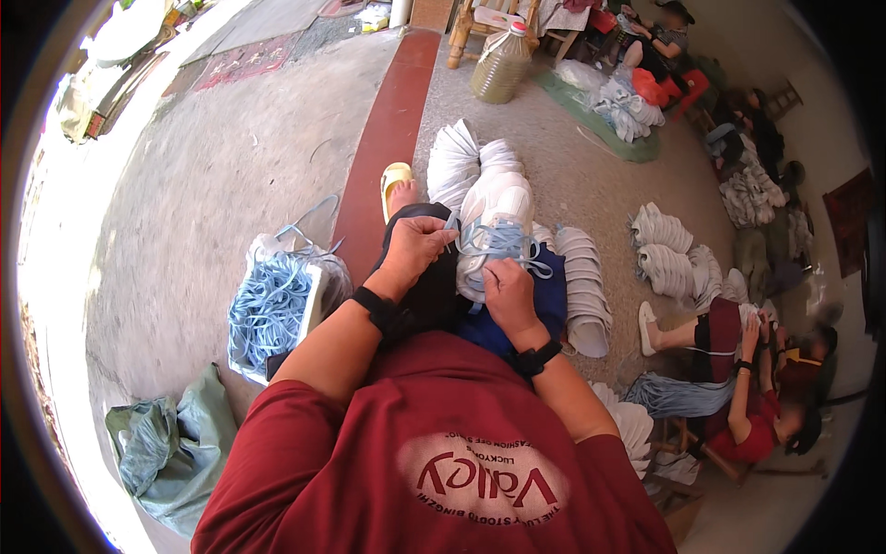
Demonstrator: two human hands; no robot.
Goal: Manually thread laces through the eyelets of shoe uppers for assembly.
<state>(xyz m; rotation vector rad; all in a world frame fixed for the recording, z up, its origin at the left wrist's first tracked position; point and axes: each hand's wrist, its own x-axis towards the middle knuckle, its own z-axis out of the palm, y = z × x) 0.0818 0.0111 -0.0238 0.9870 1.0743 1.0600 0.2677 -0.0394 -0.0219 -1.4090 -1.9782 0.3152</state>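
Observation:
A white shoe upper (498, 198) rests over my lap, with a light blue shoelace (505, 242) running in rows across its opening. My left hand (420, 247) pinches a length of the lace at the upper's left side. On the near side, my right hand (508, 291) has its fingers closed at the edge of the upper, against the lace; exactly what they grip is partly hidden. A loop of lace hangs to the right of that hand. Blue cloth (549, 295) lies beneath the upper on my lap.
Left of me stands a white container (314, 309) heaped with blue laces (268, 309), beside a green sack (205, 420). Nested white uppers (583, 291) lie to the right, with more stacks (453, 166) ahead. A large jug (501, 69) stands farther off. Several people sit at right.

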